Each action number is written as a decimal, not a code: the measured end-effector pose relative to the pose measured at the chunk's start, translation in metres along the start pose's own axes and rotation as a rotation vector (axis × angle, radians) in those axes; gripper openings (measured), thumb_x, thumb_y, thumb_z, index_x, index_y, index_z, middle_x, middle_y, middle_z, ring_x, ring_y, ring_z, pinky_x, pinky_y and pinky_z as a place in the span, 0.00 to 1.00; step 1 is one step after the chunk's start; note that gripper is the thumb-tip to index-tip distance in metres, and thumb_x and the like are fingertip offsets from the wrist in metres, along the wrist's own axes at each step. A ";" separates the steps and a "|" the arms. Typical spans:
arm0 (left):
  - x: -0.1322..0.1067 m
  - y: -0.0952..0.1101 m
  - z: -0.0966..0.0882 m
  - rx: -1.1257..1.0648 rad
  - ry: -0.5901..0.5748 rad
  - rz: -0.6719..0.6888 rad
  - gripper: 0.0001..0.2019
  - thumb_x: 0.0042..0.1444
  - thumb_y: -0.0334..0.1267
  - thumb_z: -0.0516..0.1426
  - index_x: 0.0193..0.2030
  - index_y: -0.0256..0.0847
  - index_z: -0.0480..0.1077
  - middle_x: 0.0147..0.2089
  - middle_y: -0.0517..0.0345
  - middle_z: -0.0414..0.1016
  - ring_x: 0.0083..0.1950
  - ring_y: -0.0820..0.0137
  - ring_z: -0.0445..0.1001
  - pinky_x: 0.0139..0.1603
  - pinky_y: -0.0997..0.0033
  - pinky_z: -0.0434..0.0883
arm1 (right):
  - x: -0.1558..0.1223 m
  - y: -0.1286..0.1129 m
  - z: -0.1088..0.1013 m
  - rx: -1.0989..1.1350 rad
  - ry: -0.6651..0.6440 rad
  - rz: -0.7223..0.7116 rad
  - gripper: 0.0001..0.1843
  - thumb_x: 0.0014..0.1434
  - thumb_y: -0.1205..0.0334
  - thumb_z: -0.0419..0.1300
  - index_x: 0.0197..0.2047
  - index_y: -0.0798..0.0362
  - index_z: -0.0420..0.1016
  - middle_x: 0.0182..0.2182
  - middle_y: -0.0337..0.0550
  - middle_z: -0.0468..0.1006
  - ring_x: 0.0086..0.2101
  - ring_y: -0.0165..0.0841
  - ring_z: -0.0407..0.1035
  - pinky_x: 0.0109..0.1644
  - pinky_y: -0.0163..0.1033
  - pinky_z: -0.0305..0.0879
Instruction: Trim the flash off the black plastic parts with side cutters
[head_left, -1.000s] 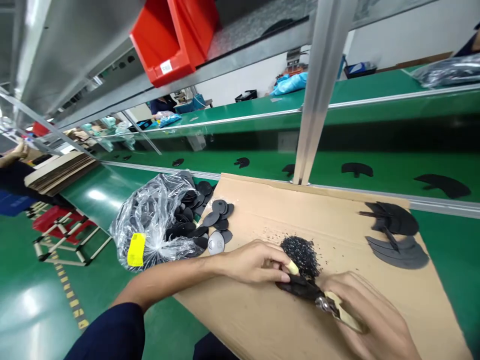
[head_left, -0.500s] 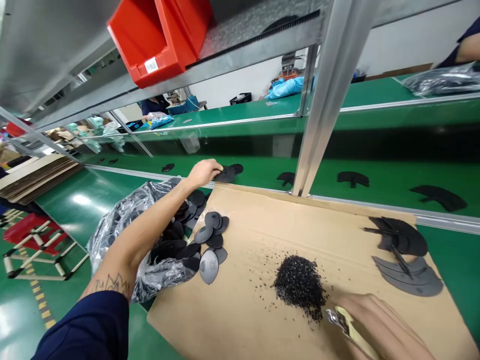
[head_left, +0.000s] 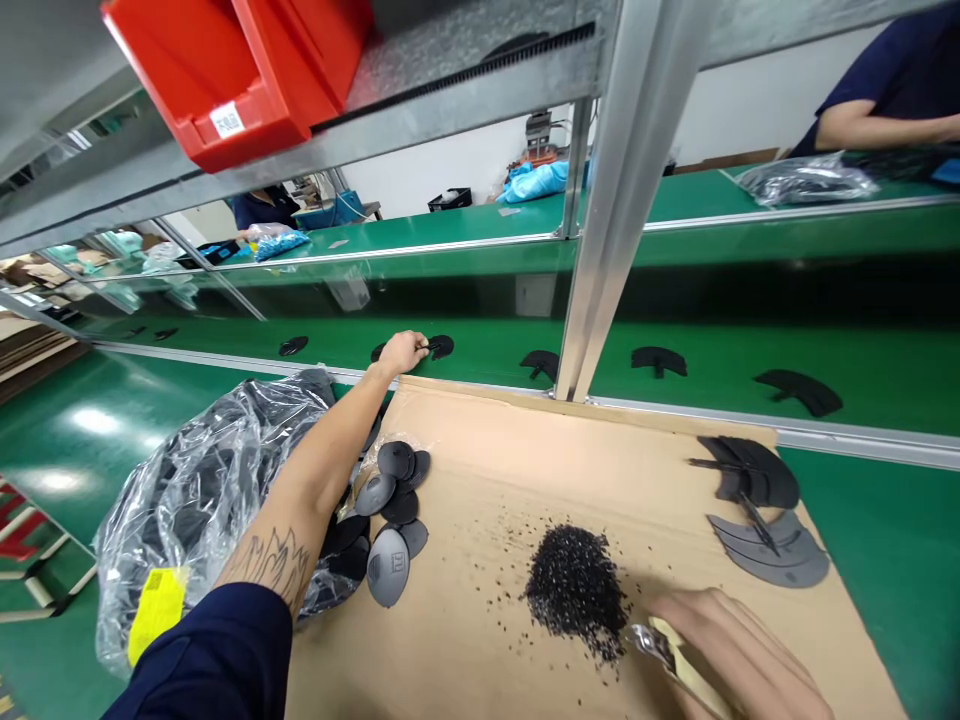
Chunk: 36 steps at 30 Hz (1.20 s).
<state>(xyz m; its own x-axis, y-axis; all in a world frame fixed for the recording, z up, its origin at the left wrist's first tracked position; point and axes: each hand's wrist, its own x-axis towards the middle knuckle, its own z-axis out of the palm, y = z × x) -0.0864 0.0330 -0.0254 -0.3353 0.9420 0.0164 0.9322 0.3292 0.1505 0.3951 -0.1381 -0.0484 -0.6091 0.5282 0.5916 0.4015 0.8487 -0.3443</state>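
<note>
My left hand reaches to the green belt, fingers pinched at the thin stem of a black fan-shaped plastic piece. Another dark piece shows partly behind that hand. Low on the right, my right hand is wrapped round cutting pliers with cream handles and metal jaws. Their tip is beside a heap of small black plastic bits on the cardboard sheet. Several oval black pieces lie on the cardboard's left side. Two curved pieces with stems overlap at its right.
A clear plastic bag of black pieces stands left, beneath my forearm. More pieces are spaced along the belt. A metal post rises behind the cardboard. A red bin sits on the overhead shelf. Co-workers sit across.
The view has swung right. My left hand has gone from a dark piece to the stem of the neighbouring one; the former piece is now behind the hand. My right hand keeps the pliers near the heap.
</note>
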 end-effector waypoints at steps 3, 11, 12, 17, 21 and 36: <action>-0.011 0.022 -0.009 -0.018 0.025 0.025 0.10 0.66 0.41 0.58 0.44 0.34 0.73 0.43 0.53 0.77 0.46 0.66 0.77 0.52 0.60 0.73 | 0.002 -0.005 -0.002 0.004 0.010 -0.005 0.18 0.62 0.72 0.56 0.53 0.48 0.73 0.38 0.47 0.81 0.35 0.40 0.77 0.38 0.43 0.74; -0.128 0.083 -0.061 -0.158 -0.085 0.467 0.05 0.62 0.35 0.57 0.40 0.38 0.73 0.39 0.57 0.78 0.40 0.68 0.76 0.42 0.73 0.70 | 0.003 -0.024 0.002 -0.038 0.163 0.020 0.29 0.63 0.73 0.55 0.66 0.50 0.65 0.47 0.55 0.78 0.41 0.40 0.77 0.41 0.43 0.75; -0.154 0.092 -0.060 -0.196 -0.140 0.566 0.05 0.62 0.36 0.56 0.39 0.40 0.73 0.38 0.59 0.78 0.39 0.70 0.76 0.41 0.74 0.71 | 0.002 -0.025 0.004 -0.036 0.164 0.019 0.29 0.63 0.72 0.55 0.67 0.50 0.65 0.51 0.58 0.75 0.43 0.41 0.77 0.42 0.43 0.76; -0.266 0.128 -0.035 -0.418 -0.357 1.110 0.05 0.62 0.30 0.56 0.36 0.44 0.68 0.35 0.59 0.75 0.37 0.71 0.76 0.40 0.74 0.74 | 0.000 -0.029 0.016 0.162 0.108 -0.130 0.21 0.64 0.69 0.56 0.59 0.47 0.71 0.48 0.52 0.78 0.39 0.40 0.77 0.39 0.43 0.75; -0.291 0.118 -0.028 -0.336 -0.389 1.007 0.04 0.66 0.31 0.54 0.41 0.45 0.67 0.38 0.61 0.75 0.40 0.72 0.76 0.43 0.75 0.75 | 0.009 -0.039 0.013 0.380 0.017 -0.096 0.14 0.64 0.72 0.55 0.49 0.47 0.72 0.37 0.44 0.81 0.34 0.36 0.77 0.37 0.38 0.75; -0.243 -0.020 -0.038 0.206 -0.091 0.232 0.08 0.58 0.34 0.63 0.40 0.37 0.66 0.40 0.50 0.73 0.43 0.59 0.75 0.42 0.66 0.70 | 0.019 -0.050 0.003 0.666 0.015 0.687 0.18 0.59 0.41 0.63 0.38 0.49 0.76 0.34 0.40 0.81 0.35 0.38 0.76 0.37 0.37 0.73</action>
<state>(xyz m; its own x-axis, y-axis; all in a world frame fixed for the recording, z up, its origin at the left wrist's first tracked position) -0.0282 -0.2052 0.0048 -0.1052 0.9924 -0.0633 0.9935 0.1021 -0.0500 0.3617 -0.1706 -0.0218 -0.3744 0.9202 0.1139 0.1937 0.1977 -0.9609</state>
